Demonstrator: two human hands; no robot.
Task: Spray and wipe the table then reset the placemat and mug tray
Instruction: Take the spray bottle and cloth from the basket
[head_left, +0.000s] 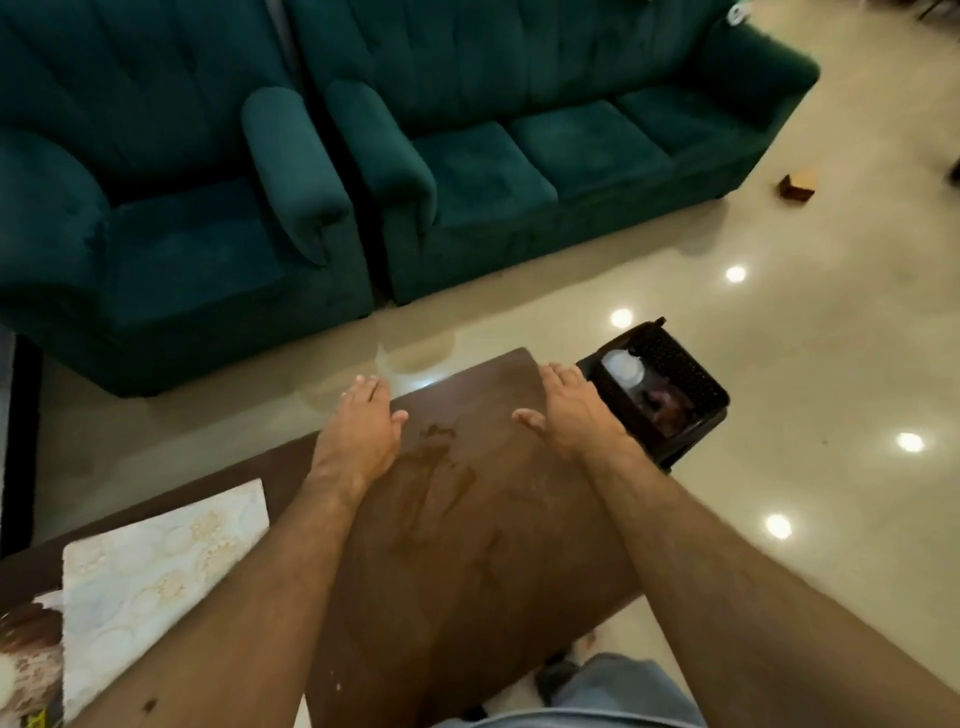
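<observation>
In the head view, both arms reach forward from the bottom of the frame over a dark brown worktop (467, 519) that runs from the lower left toward the centre. The left hand (358, 431) lies at the worktop's far edge, left of centre, fingers together and thumb held out, holding nothing. The right hand (566, 410) lies just right of centre at the worktop's end, likewise flat with the thumb spread and empty. Between the two hands the surface carries wet streaks (441, 457). The placemat (161, 561), pale with a faint round pattern, lies on the worktop at the lower left of the frame. A dark perforated basket (691, 374) stands on the glossy floor just right of the right hand, with a white-capped bottle (621, 366) inside it. Green sofas (467, 171) fill the upper part of the frame.
</observation>
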